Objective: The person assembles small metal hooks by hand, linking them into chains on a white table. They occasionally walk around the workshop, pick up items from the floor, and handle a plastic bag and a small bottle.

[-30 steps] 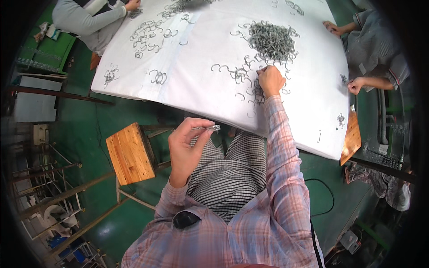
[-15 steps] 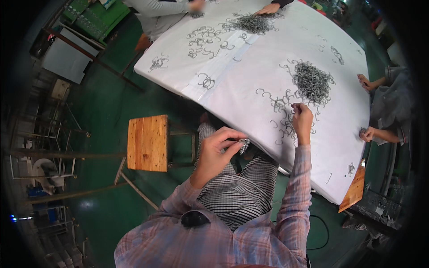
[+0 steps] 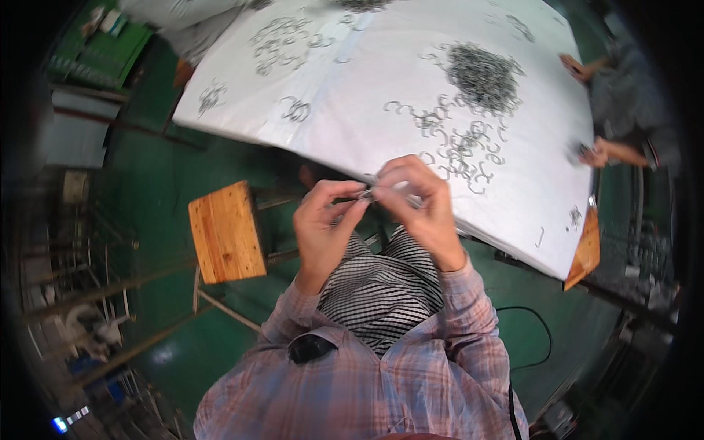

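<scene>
Foremost came one small metal piece (image 3: 367,193), pinched in the left hand (image 3: 323,224), presumably light, stiff, slippery, best taken at its edges; the right hand (image 3: 424,205) stood beside it (blur hid whether it gripped). Beyond, on the white table (image 3: 352,99), lay curved hooks (image 3: 480,77), heaped and scattered.

I'm in what looks like a workshop or a small factory floor — the broad white-covered table (image 3: 352,103) before me bears a dense heap of small curved metal pieces (image 3: 480,77), with looser scatters of the same kind around it. Other people share it with me, a co-worker's hand (image 3: 599,152) at the right edge and a grey sleeve (image 3: 192,28) at the far left. Beside me are a plain wooden stool (image 3: 227,235), a green floor (image 3: 165,312) and dim metal frames (image 3: 117,273).
</scene>
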The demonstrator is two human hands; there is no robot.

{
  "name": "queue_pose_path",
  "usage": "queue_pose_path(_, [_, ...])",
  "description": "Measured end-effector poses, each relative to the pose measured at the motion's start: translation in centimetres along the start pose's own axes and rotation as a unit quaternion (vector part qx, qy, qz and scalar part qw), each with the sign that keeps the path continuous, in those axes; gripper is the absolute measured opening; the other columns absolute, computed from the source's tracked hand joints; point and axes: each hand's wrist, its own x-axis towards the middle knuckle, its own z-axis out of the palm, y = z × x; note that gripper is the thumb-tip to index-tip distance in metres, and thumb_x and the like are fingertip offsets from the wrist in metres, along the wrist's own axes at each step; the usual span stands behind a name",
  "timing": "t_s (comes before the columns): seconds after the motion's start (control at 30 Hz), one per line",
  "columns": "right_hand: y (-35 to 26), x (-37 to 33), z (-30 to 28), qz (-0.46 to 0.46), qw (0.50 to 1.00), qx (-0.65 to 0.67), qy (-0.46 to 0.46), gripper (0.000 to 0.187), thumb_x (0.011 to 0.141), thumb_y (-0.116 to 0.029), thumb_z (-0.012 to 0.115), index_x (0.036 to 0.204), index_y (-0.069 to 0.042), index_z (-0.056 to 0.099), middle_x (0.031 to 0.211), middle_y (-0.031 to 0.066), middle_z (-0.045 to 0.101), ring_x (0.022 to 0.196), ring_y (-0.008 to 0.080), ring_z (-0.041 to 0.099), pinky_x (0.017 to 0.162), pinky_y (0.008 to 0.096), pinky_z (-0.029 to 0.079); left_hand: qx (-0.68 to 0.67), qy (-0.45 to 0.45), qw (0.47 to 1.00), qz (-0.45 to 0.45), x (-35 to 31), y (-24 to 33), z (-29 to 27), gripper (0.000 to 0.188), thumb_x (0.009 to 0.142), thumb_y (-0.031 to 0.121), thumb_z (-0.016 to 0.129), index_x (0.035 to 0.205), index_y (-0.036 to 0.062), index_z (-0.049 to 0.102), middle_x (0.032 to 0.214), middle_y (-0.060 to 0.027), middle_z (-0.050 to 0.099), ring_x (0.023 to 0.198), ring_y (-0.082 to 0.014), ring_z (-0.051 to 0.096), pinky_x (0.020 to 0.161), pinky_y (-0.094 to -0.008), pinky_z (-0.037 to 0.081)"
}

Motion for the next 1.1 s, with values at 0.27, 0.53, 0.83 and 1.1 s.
queue_pose_path(0.27, [-1.6,-1.9,1.3,-0.111,0.991,0.010,0.067,0.011,0.076,0.001,0.068,0.086,-0.001,0.061,0.089,0.0093,0.061,0.084,0.0211,0.061,0.075,0.0292,0.048,-0.003,-0.024,0.997,0.072,-0.9,-0.5,0.2,0.021,0.084,-0.006,0.064,0.103,-0.0058,0.055,0.102,-0.0079,0.054,0.095,-0.0144,0.057,0.083,-0.0255,0.050])
queue_pose_path(0.53, [-4.0,-3.8,1.4,-0.111,0.989,-0.035,0.091,0.014,0.075,0.003,0.067,0.088,-0.001,0.062,0.090,0.0092,0.061,0.082,0.0235,0.062,0.086,0.0354,0.048,0.093,-0.013,0.975,0.201,-1.4,-0.8,0.1,0.019,0.082,0.005,0.070,0.095,-0.0037,0.060,0.094,-0.0121,0.064,0.086,-0.0218,0.062,0.077,-0.0308,0.050])
queue_pose_path(0.83, [-8.1,-3.4,-2.2,-0.105,0.989,-0.072,0.072,0.014,0.074,0.003,0.069,0.087,-0.001,0.065,0.089,0.0097,0.063,0.084,0.0232,0.063,0.099,0.0450,0.044,0.117,-0.108,0.948,0.277,0.9,3.7,3.1,0.019,0.074,0.004,0.075,0.089,0.0006,0.064,0.086,-0.0120,0.067,0.076,-0.0252,0.066,0.068,-0.0315,0.053])
queue_pose_path(1.1, [-11.8,-3.1,-2.6,-0.139,0.967,-0.177,0.118,0.007,0.073,-0.002,0.064,0.078,0.003,0.063,0.075,0.0150,0.063,0.073,0.0287,0.062,0.091,0.0511,0.047,0.012,-0.164,0.931,0.327,2.1,7.9,4.1,0.017,0.073,0.002,0.074,0.088,0.0000,0.066,0.086,-0.0121,0.065,0.078,-0.0268,0.065,0.067,-0.0338,0.053])
